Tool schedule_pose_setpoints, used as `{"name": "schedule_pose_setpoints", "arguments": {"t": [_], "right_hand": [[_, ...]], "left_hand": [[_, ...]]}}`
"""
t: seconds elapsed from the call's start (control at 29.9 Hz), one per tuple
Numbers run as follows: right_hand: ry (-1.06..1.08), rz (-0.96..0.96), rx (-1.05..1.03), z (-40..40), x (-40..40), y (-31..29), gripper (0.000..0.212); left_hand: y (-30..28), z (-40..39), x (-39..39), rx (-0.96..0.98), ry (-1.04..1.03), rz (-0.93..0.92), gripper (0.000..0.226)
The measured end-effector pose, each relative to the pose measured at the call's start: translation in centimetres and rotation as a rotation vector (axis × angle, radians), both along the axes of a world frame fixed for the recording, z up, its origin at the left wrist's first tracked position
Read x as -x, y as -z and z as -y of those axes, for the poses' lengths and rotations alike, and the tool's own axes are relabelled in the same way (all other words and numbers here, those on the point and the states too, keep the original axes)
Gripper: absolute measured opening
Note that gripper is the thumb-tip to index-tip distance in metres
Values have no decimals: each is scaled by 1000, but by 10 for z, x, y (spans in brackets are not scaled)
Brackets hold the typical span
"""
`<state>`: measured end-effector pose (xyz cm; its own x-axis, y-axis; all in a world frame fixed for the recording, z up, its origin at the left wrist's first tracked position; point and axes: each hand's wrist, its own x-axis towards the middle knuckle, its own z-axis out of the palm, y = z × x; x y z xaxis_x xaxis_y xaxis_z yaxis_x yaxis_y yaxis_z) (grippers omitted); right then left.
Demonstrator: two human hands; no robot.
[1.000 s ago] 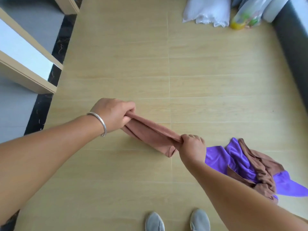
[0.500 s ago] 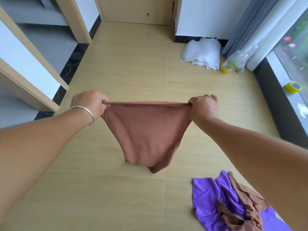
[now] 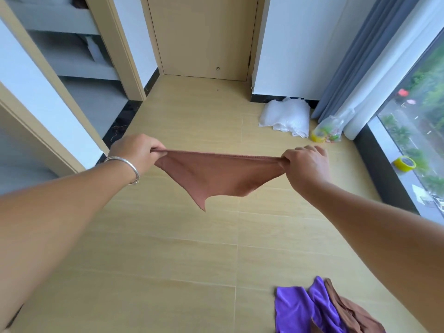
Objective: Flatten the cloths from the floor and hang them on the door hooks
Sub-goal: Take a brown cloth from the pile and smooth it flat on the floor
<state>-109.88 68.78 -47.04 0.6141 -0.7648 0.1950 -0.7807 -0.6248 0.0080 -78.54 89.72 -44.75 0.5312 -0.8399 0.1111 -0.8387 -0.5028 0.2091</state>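
The left hand (image 3: 134,152), with a thin silver bangle (image 3: 125,165) at the wrist, and the right hand (image 3: 306,164) are held well apart in front of the person, each pinched closed on one top corner of a plain reddish-brown cloth (image 3: 216,176). The cloth's top edge runs taut between the two hands, and the rest hangs free in the air above the pale wood-look tiled floor (image 3: 168,248), tapering to a point at lower centre. On the floor at lower right lies a crumpled pile: a bright purple cloth (image 3: 302,308) touching and partly tangled with a second brown cloth (image 3: 355,316). Farther off, a closed beige door (image 3: 204,37) stands at the end of the floor. Right of it, a white crumpled plastic bundle (image 3: 286,116) lies against the wall beside a grey curtain (image 3: 355,56). A yellow tape roll (image 3: 404,163) sits on the window sill.
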Motion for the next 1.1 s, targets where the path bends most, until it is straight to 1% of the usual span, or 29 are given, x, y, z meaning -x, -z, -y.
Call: {"name": "schedule_pose_setpoints", "arguments": {"t": [0.13, 0.23, 0.37, 0.44, 0.47, 0.5, 0.57, 0.6, 0.64, 0.67, 0.7, 0.74, 0.77, 0.8, 0.87, 0.9, 1.0, 1.1], "right_hand": [[-37, -60, -87, -33, 42, 47, 19], [-85, -186, -174, -73, 77, 99, 22], [-158, -376, -270, -133, 123, 174, 24], [-211, -497, -319, -164, 147, 209, 28], [-241, -553, -339, -180, 158, 226, 32], [-272, -588, -364, -195, 169, 241, 36], [-317, -665, -435, -222, 192, 271, 43], [-319, -688, -476, -232, 202, 282, 45], [-311, -699, -517, -243, 210, 294, 43], [-304, -712, -541, -253, 216, 302, 36], [-299, -724, -566, -261, 223, 313, 23], [-287, -714, -577, -267, 229, 322, 18], [-281, -680, -576, -273, 236, 332, 25], [-263, -668, -599, -278, 244, 345, 27], [-215, -683, -633, -284, 260, 369, 13], [-209, -664, -628, -283, 264, 382, 8], [-180, -660, -626, -272, 269, 416, 18], [-40, -473, -624, -244, 256, 441, 13]], "left_hand": [[53, -48, 31, -108, 124, -57, 12], [104, -96, 69, -110, 201, -51, 5], [174, -155, 120, -134, 266, -105, 27], [208, -179, 144, -218, 316, -111, 36], [228, -192, 154, -261, 322, -102, 37], [249, -204, 163, -313, 314, -117, 33], [293, -228, 179, -462, 281, -179, 18], [312, -240, 187, -551, 273, -192, 20], [331, -252, 197, -616, 292, -191, 25], [347, -262, 206, -655, 307, -198, 27], [361, -269, 215, -687, 312, -222, 28], [374, -274, 224, -708, 312, -247, 27], [383, -278, 230, -719, 306, -269, 26], [394, -282, 236, -746, 300, -289, 25], [409, -285, 242, -779, 263, -317, 23], [417, -285, 244, -767, 228, -342, 21], [436, -272, 240, -641, 61, -490, 13], [459, -241, 229, -528, -113, -604, 3]]}}
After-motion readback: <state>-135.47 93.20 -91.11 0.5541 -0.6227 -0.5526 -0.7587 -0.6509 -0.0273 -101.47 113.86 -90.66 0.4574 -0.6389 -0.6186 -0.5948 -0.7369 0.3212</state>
